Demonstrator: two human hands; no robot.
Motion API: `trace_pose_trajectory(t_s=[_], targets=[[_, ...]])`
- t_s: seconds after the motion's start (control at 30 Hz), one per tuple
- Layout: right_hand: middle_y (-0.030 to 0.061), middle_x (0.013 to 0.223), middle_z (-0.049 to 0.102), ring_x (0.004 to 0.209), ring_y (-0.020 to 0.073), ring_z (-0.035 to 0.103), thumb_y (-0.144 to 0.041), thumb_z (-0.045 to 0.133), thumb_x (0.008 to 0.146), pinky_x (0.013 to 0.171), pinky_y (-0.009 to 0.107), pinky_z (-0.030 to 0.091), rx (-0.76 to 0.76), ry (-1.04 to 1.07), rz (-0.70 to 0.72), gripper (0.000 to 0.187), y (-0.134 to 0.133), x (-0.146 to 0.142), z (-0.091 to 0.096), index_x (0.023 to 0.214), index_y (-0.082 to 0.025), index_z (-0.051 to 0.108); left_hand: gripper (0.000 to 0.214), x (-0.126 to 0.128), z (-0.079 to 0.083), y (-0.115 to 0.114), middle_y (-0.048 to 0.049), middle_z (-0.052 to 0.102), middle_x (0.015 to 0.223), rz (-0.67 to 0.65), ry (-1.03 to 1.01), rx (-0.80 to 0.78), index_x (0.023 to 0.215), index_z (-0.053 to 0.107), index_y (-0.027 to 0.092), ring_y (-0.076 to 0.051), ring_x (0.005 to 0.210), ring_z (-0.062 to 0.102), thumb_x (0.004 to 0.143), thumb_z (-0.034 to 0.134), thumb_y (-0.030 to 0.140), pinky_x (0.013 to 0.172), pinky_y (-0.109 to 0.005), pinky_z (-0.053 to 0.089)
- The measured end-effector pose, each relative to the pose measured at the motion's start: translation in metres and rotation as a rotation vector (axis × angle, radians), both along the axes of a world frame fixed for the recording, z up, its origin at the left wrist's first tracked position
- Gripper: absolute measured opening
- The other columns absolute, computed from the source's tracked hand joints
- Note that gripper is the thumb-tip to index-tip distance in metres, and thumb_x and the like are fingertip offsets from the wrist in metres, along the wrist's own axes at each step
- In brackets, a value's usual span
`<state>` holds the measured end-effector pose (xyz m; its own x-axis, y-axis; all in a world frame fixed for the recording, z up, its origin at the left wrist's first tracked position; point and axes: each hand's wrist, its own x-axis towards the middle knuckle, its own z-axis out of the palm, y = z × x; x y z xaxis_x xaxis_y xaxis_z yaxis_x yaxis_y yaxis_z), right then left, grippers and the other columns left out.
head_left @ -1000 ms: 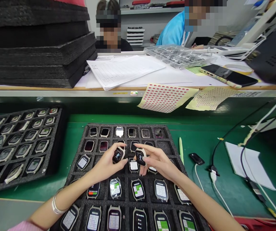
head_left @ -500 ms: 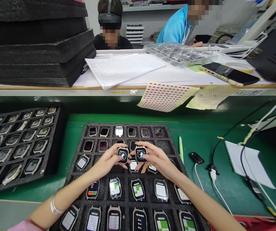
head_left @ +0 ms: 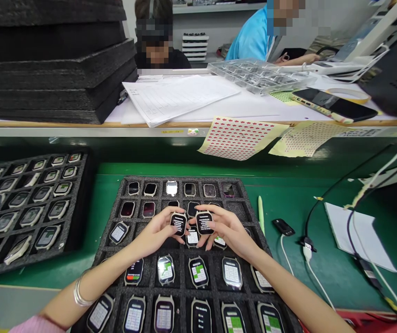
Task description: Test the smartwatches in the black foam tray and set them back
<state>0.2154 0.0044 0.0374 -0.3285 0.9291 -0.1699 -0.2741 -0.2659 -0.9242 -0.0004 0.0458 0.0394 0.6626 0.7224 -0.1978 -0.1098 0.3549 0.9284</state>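
Observation:
My left hand [head_left: 161, 230] grips a smartwatch case [head_left: 178, 223] without a strap, thumb on the lower part of its screen. In my right hand [head_left: 223, 227] is a second smartwatch case [head_left: 204, 222] of the same kind, the thumb again over the screen. Both screens show lines of white text on black. The two cases are held side by side, a small gap apart, above a black foam tray [head_left: 182, 289]. Around them in the tray's compartments lie several more watch cases, some lit with white and green grids, others dark. My hands and forearms hide some compartments.
A second foam tray [head_left: 75, 222] of watch cases stands at left, below stacked black foam [head_left: 56, 88]. To the right lie a green pen [head_left: 261, 215], a small black device [head_left: 283, 227], cables and white paper [head_left: 361, 238]. Two people sit beyond the shelf holding papers [head_left: 180, 99] and a phone [head_left: 335, 105].
Both held watch screens have switched from a round dial picture to lines of text. My hands stay almost in place. The co-worker in blue has moved an arm.

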Motion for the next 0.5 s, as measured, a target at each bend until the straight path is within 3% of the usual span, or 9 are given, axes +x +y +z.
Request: trace_pose_trajectory(t_s=[0.17,0.37,0.5], targets=[[0.0144,0.109,0.066,0.061,0.0189,0.071,-0.03,0.063,0.086,0.046,0.025,0.055,0.05,-0.092,-0.015,0.042,-0.002,-0.002,0.0,0.123,-0.018,0.047,0.034,-0.001,-0.005,0.001,-0.0064,0.061,0.096,-0.043,-0.021,0.044,0.116,0.049,0.019,-0.021,0.09,0.061,0.082,0.056,0.019,0.074,-0.037,0.056],[0.0121,0.12,0.057,0.082,0.02,0.07,-0.024,0.069,0.08,0.062,0.029,0.058,0.134,-0.158,0.108,0.069,-0.008,0.001,0.013,0.137,-0.025,0.031,0.035,-0.002,-0.003,0.001,-0.0069,0.062,0.096,-0.035,-0.044,0.041,0.115,0.049,0.018,-0.022,0.091,0.062,0.081,0.059,0.019,0.076,-0.038,0.056],[0.0083,0.104,0.063,0.081,0.0214,0.067,-0.031,0.064,0.084,0.068,0.035,0.058,0.169,-0.455,0.158,0.059,-0.008,0.033,0.019,0.135,-0.022,0.036,0.034,-0.002,-0.002,0.001,-0.0086,0.063,0.096,-0.047,-0.065,0.006,0.113,0.05,0.017,-0.023,0.094,0.061,0.082,0.063,0.023,0.075,-0.037,0.056]])
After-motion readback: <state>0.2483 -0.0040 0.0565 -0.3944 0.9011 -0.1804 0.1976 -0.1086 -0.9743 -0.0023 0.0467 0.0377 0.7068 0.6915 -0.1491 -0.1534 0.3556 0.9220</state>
